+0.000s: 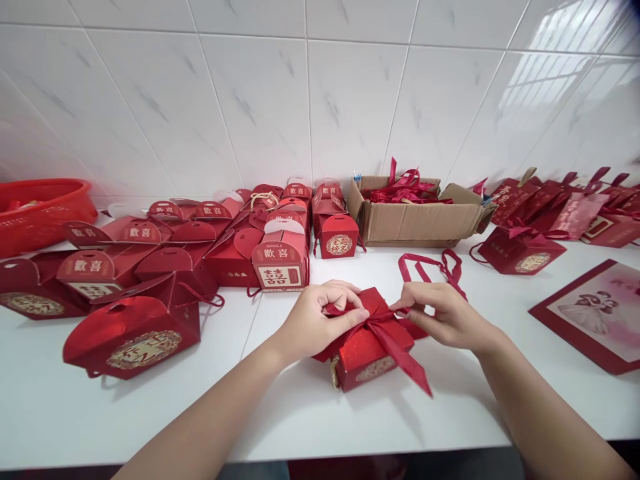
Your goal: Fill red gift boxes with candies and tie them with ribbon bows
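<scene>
Fingers and thumb of our left hand [316, 323] pinch a shiny dark-red satin ribbon [406, 361] where it gathers atop a small, glossy red card box [354, 359]; our right hand [447, 317] clamps the ribbon's other side. The box sits between our hands on the white, smooth tabletop [280, 430]. We judge it light, its walls stiff but easily creased, the ribbon limp and slippery: we best steady the lower walls and grip the ribbon near its gather.
</scene>
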Demonstrator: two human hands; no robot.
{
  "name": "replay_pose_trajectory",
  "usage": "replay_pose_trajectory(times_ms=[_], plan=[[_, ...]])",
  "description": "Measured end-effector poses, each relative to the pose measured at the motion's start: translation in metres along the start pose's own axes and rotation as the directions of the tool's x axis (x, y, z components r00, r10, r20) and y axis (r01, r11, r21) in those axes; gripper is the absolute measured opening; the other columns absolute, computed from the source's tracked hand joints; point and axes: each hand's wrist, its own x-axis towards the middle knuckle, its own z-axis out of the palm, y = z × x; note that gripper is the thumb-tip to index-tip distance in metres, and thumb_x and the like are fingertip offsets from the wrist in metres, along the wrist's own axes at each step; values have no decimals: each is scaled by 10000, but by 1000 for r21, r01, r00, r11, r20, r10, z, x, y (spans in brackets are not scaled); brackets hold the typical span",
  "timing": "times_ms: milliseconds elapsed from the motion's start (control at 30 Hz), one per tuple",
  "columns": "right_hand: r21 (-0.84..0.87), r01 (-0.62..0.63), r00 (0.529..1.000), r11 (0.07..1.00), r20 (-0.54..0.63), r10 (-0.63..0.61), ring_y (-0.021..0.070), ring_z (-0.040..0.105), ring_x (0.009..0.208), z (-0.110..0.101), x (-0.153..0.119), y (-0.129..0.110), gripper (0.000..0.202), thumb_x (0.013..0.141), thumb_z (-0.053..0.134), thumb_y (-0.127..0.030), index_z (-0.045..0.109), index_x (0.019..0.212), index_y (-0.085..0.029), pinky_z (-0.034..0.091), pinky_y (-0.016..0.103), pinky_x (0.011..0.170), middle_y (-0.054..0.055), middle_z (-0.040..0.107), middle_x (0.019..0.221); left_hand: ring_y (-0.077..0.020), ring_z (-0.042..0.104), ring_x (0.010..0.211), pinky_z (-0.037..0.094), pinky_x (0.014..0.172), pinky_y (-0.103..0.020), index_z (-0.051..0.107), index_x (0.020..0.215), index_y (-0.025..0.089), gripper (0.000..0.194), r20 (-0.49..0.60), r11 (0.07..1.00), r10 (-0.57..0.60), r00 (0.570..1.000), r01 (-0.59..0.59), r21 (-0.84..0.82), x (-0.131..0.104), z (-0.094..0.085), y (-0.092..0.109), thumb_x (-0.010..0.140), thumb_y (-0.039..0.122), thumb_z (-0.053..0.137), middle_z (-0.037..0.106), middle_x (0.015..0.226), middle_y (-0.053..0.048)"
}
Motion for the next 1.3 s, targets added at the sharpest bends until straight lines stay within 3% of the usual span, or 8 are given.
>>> replay_pose_trajectory(times_ms=[200, 333, 467, 667, 867, 1033, 1300], plan=[[11, -43, 999, 999, 33, 43, 109, 486, 586, 0, -1, 2, 151, 892, 435, -104, 560, 852, -179, 379, 225, 531, 11, 568, 675, -232, 611, 1056, 453, 904, -371, 283, 510, 210, 460, 42, 999, -24, 999, 25, -27, 2, -2, -2, 728, 232, 687, 698, 734, -41], [65, -90, 996, 994, -21, 92, 106, 494, 589, 5, 1, -1, 121, 902, 452, -147, 549, 837, -181, 399, 222, 537, 13, 577, 690, -245, 602, 1094, 424, 970, -397, 451, 497, 192, 353, 33, 994, -94, 995, 96, -51, 1, -5, -2, 717, 267, 716, 710, 789, -57], [119, -111, 989, 987, -81, 121, 117, 535, 628, 9, 2, -3, 106, 918, 484, -216, 569, 866, -179, 431, 235, 579, 26, 611, 716, -249, 604, 1104, 455, 927, -380, 569, 570, 182, 259, -4, 985, -133, 991, 132, -108, 1, -4, 0, 787, 298, 648, 720, 782, -77], [101, -171, 983, 980, -47, 177, 105, 464, 578, 11, 1, -1, 215, 933, 473, -292, 541, 764, -176, 374, 231, 536, 2, 539, 641, -246, 653, 1000, 493, 851, -369, 318, 536, 210, 442, -144, 985, -124, 982, 103, -141, -1, 5, -1, 740, 307, 698, 720, 738, -52], [69, -103, 992, 992, -66, 107, 106, 420, 570, 8, 2, 2, 220, 932, 471, -251, 526, 732, -178, 353, 242, 534, -6, 494, 620, -245, 616, 1030, 478, 883, -392, 174, 535, 222, 588, -68, 990, -105, 992, 97, -103, 0, 5, -1, 670, 263, 746, 712, 680, -37], [85, 8, 998, 996, -61, -2, 118, 451, 605, 4, 2, 6, 193, 911, 498, -188, 537, 723, -177, 385, 252, 556, 11, 523, 635, -243, 598, 1017, 463, 880, -388, 173, 528, 220, 592, -19, 994, -83, 996, 82, -66, 1, 3, -2, 666, 250, 748, 702, 665, -42], [150, -4, 998, 989, -59, 13, 104, 457, 578, -1, 1, 11, 208, 889, 545, -187, 565, 683, -168, 397, 246, 552, 3, 514, 617, -245, 609, 1012, 472, 865, -376, 188, 507, 226, 585, -24, 988, -118, 993, 115, -106, 0, 4, 0, 645, 240, 756, 639, 552, -25]])
